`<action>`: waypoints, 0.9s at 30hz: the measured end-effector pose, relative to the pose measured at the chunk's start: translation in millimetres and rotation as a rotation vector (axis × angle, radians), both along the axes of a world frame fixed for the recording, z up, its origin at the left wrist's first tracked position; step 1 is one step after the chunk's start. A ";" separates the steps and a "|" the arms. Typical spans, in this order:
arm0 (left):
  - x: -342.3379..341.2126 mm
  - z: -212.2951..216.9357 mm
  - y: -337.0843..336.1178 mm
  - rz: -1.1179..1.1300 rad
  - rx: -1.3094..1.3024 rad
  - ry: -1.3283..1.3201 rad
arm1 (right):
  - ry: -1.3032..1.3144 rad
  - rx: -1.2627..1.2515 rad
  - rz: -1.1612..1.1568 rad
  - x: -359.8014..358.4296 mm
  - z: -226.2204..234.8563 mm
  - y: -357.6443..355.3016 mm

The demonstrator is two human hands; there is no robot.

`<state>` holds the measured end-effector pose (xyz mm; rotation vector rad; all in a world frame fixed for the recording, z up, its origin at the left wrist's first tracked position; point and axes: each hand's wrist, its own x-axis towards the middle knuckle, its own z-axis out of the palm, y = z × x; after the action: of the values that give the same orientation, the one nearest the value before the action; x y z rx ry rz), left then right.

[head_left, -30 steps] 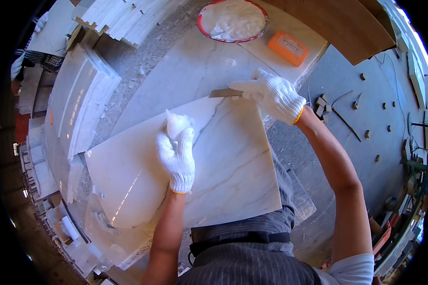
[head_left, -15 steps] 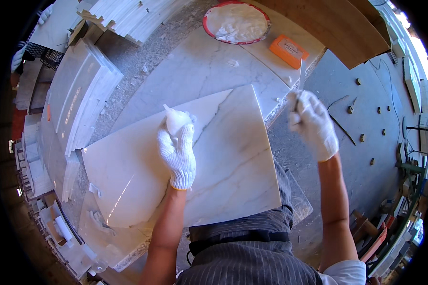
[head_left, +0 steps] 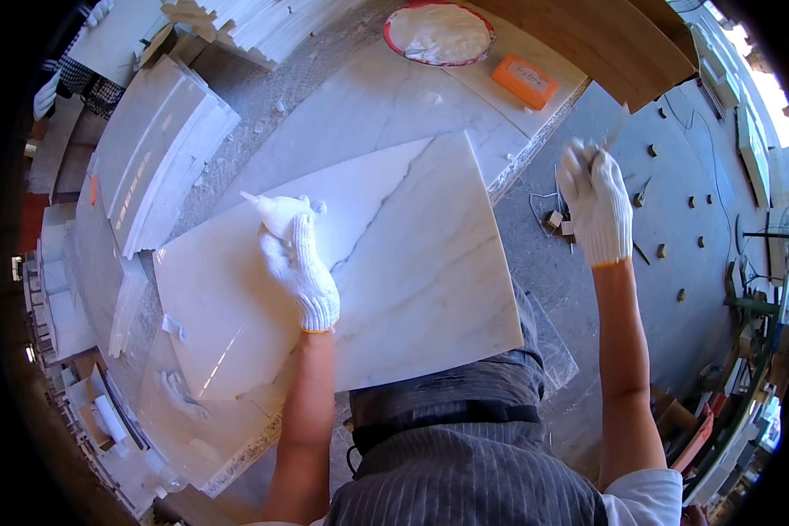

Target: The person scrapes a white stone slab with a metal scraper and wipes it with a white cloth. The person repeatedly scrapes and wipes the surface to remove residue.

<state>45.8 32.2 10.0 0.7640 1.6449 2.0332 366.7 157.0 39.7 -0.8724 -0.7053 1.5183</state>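
My left hand (head_left: 300, 273), in a white knit glove, is closed round a white rounded thing with a pointed tip (head_left: 276, 210). It is just over the left part of a white marble slab (head_left: 430, 289) with grey veins. The slab lies tilted in front of my body, over another pale slab. My right hand (head_left: 596, 206), gloved too, is raised off to the right, past the slab's edge. Its fingers are closed round a tool with a thin blade (head_left: 618, 127), blurred by motion; its handle is hidden in the glove.
Beyond the slab, a red-rimmed basin (head_left: 438, 35) of white material and an orange box (head_left: 524, 81) stand on the lower slab (head_left: 368, 110). A brown board (head_left: 605, 44) is at the far right. Stacked slabs (head_left: 162, 158) stand left. Small blocks (head_left: 554, 219) lie on the floor. Another person's gloved hand (head_left: 46, 95) shows far left.
My left hand has moved left over the slab with the white thing, whose tip now points farther left. My right hand has risen slightly and turned its blade to the right.
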 end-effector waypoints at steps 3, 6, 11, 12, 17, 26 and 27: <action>-2.2 1.6 -15.1 0.044 0.004 -0.023 | -0.024 -0.134 0.010 11.7 1.6 -58.5; -5.2 6.5 -33.2 0.052 0.005 -0.062 | 0.012 -0.296 -0.082 0.0 -7.6 -105.6; -9.3 1.1 -81.6 0.123 -0.070 -0.057 | 0.073 -0.358 0.062 -0.7 -12.5 -129.9; -5.8 2.8 -87.2 0.107 -0.093 -0.043 | 0.077 -0.347 0.065 -0.3 -12.6 -128.2; 42.8 11.6 -85.0 -0.091 -0.046 -0.113 | 0.124 -0.245 0.141 2.1 -15.9 -109.2; 158.6 21.9 -78.3 -1.212 -0.144 0.095 | 0.106 -0.320 0.034 12.9 -19.5 -114.6; 155.6 26.3 -82.4 -1.224 -0.153 0.058 | 0.130 -0.320 0.079 25.7 -28.4 -119.8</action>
<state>201.3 -50.2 36.3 1.3208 0.8887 0.9925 392.4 37.2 11.4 -0.9810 -0.4116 1.7715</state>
